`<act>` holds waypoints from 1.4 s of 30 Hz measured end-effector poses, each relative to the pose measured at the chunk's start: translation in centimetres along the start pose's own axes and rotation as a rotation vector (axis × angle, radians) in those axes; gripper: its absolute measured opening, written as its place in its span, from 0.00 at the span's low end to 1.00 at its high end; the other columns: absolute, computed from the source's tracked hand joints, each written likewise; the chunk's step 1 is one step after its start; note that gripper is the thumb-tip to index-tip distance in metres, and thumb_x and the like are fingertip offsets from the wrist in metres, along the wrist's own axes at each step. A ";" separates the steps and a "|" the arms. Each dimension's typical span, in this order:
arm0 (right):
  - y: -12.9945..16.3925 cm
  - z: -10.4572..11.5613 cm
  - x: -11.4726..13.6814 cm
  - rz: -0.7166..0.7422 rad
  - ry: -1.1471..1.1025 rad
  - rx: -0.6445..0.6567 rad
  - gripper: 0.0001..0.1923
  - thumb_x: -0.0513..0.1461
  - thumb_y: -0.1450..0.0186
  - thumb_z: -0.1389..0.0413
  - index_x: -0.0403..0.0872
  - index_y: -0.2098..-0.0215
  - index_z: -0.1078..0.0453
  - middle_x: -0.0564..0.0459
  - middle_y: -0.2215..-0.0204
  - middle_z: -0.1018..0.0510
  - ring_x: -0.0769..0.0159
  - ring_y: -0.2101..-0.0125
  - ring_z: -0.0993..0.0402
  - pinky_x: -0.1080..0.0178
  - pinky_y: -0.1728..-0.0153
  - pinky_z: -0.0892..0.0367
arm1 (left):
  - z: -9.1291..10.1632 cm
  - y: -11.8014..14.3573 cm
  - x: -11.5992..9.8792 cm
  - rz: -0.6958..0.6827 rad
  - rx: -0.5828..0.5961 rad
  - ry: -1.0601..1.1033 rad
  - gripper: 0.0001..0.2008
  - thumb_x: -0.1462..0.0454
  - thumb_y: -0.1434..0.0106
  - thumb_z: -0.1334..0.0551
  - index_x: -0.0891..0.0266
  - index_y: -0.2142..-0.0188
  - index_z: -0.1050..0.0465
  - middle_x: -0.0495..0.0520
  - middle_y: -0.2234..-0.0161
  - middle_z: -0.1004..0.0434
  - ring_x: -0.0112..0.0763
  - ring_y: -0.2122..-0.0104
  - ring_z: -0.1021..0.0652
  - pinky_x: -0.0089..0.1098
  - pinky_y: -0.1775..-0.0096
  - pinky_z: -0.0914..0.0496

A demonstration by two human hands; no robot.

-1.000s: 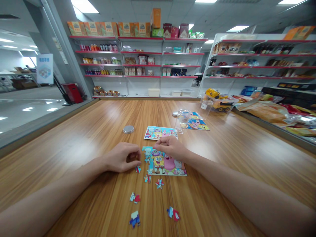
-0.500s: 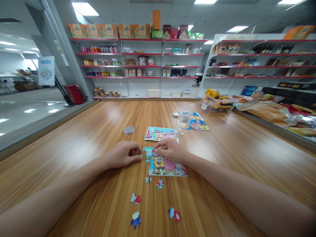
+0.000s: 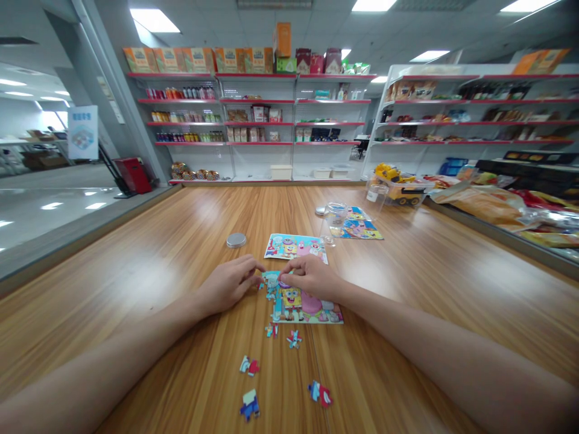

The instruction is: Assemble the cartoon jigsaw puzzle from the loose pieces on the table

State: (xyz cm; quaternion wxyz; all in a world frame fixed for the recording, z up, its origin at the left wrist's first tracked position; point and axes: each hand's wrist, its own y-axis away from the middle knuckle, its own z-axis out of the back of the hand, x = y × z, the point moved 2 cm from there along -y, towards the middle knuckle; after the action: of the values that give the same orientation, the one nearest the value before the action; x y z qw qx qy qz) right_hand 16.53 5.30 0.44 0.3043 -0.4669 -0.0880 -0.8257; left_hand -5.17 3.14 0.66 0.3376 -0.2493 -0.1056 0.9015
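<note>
Sliding up from the table edge, the left hand point(image 3: 228, 284) now pinches a small puzzle piece point(image 3: 261, 283) against the half-built cartoon jigsaw point(image 3: 302, 304)'s top-left corner, while the right hand point(image 3: 310, 276) presses fingertips down beside it.

A long bench of glossy orange-brown wood planks point(image 3: 190, 241) runs away toward white metal shelving with red edges point(image 3: 257, 120) that lines the far wall, stocked with boxes, bottles and packets, with a row of orange cartons point(image 3: 194, 59) along the top. A second run of the same white shelves point(image 3: 474, 108) stands on the right, and rectangular ceiling light panels point(image 3: 154, 20) shine from a grey tiled ceiling. To the left, a polished grey floor point(image 3: 49, 205) mirrors the lights, near a red box-shaped cart point(image 3: 132, 175) and a white standing sign point(image 3: 82, 132).
</note>
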 end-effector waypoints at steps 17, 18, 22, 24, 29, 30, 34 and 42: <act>0.2 0.2 0.5 0.054 0.102 -0.019 0.12 0.41 0.38 0.43 0.41 0.68 0.23 0.61 0.87 0.39 0.76 0.84 0.48 0.70 0.81 0.53 | 0.2 0.5 -0.4 -0.221 -0.032 0.148 0.13 0.74 0.40 0.46 0.64 0.64 0.23 0.55 0.62 0.27 0.27 0.67 0.25 0.28 0.65 0.30; 0.2 0.2 0.6 0.058 0.108 -0.020 0.12 0.41 0.38 0.43 0.41 0.68 0.23 0.60 0.87 0.38 0.76 0.84 0.48 0.70 0.81 0.52 | 0.2 0.4 -0.4 -0.227 -0.035 0.152 0.13 0.74 0.40 0.46 0.64 0.64 0.23 0.55 0.63 0.26 0.28 0.66 0.25 0.28 0.64 0.30; 0.2 0.2 0.7 0.071 0.120 -0.030 0.11 0.41 0.38 0.43 0.41 0.67 0.22 0.59 0.85 0.35 0.75 0.83 0.45 0.69 0.79 0.49 | 0.3 0.3 -0.5 -0.233 -0.044 0.160 0.14 0.74 0.39 0.46 0.64 0.63 0.22 0.55 0.63 0.25 0.28 0.65 0.24 0.28 0.63 0.29; 0.2 0.2 0.8 0.071 0.127 -0.035 0.11 0.41 0.38 0.43 0.41 0.67 0.22 0.58 0.85 0.34 0.75 0.82 0.44 0.69 0.79 0.48 | 0.3 0.3 -0.4 -0.235 -0.040 0.171 0.15 0.74 0.39 0.47 0.64 0.63 0.22 0.55 0.63 0.24 0.28 0.65 0.24 0.28 0.62 0.29; 0.2 0.1 0.7 0.066 0.126 -0.030 0.11 0.41 0.38 0.43 0.41 0.67 0.22 0.58 0.84 0.33 0.75 0.82 0.43 0.69 0.79 0.48 | 0.2 0.5 -0.2 -0.230 -0.042 0.169 0.14 0.74 0.38 0.46 0.63 0.64 0.21 0.55 0.63 0.24 0.28 0.65 0.23 0.28 0.61 0.29; 0.2 0.1 0.7 0.067 0.126 -0.029 0.11 0.41 0.38 0.43 0.41 0.67 0.22 0.58 0.84 0.33 0.75 0.82 0.44 0.69 0.79 0.48 | 0.2 0.5 -0.2 -0.227 -0.049 0.153 0.14 0.73 0.38 0.45 0.62 0.64 0.21 0.55 0.62 0.24 0.28 0.65 0.23 0.29 0.61 0.29; 0.1 0.0 0.4 0.064 0.117 -0.031 0.11 0.41 0.38 0.43 0.41 0.67 0.22 0.59 0.84 0.34 0.76 0.83 0.45 0.70 0.80 0.50 | 0.2 0.4 0.1 -0.198 -0.081 0.109 0.13 0.72 0.38 0.44 0.61 0.69 0.20 0.55 0.61 0.25 0.28 0.66 0.23 0.30 0.62 0.29; 0.2 0.1 0.7 0.064 0.113 -0.021 0.10 0.40 0.38 0.43 0.41 0.69 0.23 0.59 0.86 0.36 0.76 0.83 0.46 0.70 0.80 0.49 | 0.3 0.4 0.1 -0.200 -0.048 0.156 0.14 0.72 0.38 0.45 0.60 0.66 0.19 0.55 0.61 0.23 0.29 0.64 0.23 0.30 0.60 0.29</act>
State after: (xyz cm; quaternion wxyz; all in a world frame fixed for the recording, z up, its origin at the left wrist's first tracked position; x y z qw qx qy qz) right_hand 16.43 4.84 1.06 0.3300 -0.4252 -0.0473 -0.8415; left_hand -5.55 2.89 0.72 0.4268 -0.3147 -0.1249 0.8386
